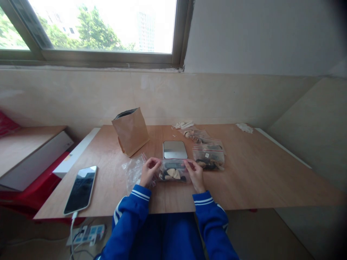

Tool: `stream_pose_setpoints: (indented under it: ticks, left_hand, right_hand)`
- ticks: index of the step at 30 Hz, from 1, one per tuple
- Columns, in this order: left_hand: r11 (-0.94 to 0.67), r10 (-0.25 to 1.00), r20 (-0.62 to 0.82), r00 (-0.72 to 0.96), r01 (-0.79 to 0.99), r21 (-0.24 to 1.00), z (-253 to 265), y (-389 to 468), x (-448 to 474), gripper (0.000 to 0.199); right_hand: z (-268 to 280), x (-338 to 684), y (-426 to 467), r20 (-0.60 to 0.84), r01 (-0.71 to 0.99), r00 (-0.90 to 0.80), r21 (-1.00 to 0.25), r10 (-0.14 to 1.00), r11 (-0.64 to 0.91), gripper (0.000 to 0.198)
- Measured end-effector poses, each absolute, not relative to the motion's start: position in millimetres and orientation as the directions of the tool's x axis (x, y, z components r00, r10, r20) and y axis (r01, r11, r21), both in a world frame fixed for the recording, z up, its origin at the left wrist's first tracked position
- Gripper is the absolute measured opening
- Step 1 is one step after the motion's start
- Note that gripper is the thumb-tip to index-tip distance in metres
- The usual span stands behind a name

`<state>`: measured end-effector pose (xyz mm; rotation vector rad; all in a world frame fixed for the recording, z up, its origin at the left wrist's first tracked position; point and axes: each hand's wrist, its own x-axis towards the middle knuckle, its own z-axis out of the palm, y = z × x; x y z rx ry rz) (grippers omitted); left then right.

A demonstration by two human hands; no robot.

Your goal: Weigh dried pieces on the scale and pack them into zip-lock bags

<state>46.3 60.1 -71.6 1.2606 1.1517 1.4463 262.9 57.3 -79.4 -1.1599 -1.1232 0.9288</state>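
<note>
Between my two hands lies a clear zip bag (173, 174) with dark and cream dried pieces inside. My left hand (149, 171) pinches its upper left corner, thumb and fingers pressed together. At the upper right corner, my right hand (195, 174) grips the bag's edge the same way. Just behind the bag sits a small flat scale (175, 149) with a silver top. To the left, partly under my left wrist, is a pile of empty clear bags (133, 172). A filled zip bag (208, 157) stands close to my right hand.
A brown paper bag (131, 132) stands open at the back left. More filled bags (197, 135) and a white cloth-like bundle (184, 125) lie behind. A phone (80, 190) with a charging cable rests near the front left table edge. Crumpled plastic (244, 128) lies back right.
</note>
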Motion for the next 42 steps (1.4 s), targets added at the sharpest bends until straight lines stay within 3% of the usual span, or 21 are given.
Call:
stream_pose_setpoints:
  ticks: [7,18,34,42]
  left_hand:
    - [-0.225,0.966,0.223,-0.134,-0.002,0.974,-70.1,60.3,44.9,0.021]
    - [-0.167,0.979,0.162,-0.126,-0.028,0.986,-69.4,59.4,45.4,0.025]
    - [-0.215,0.960,0.216,-0.176,0.026,0.976,-70.6,58.9,45.3,0.023]
    - [-0.130,0.990,0.128,-0.054,-0.032,0.991,-65.8,56.8,49.7,0.027]
  right_hand:
    - [-79.9,265.6,57.3,0.226,0.084,0.205,-0.973,0.952,0.213,0.036]
    - [-83.0,263.9,59.2,0.195,0.014,0.168,-0.981,0.966,0.195,0.039]
    - [-84.8,263.5,62.0,0.153,-0.019,0.215,-0.987,0.965,0.160,0.042]
    - [-72.8,259.0,55.9,0.138,-0.075,0.138,-0.986,0.981,0.149,0.040]
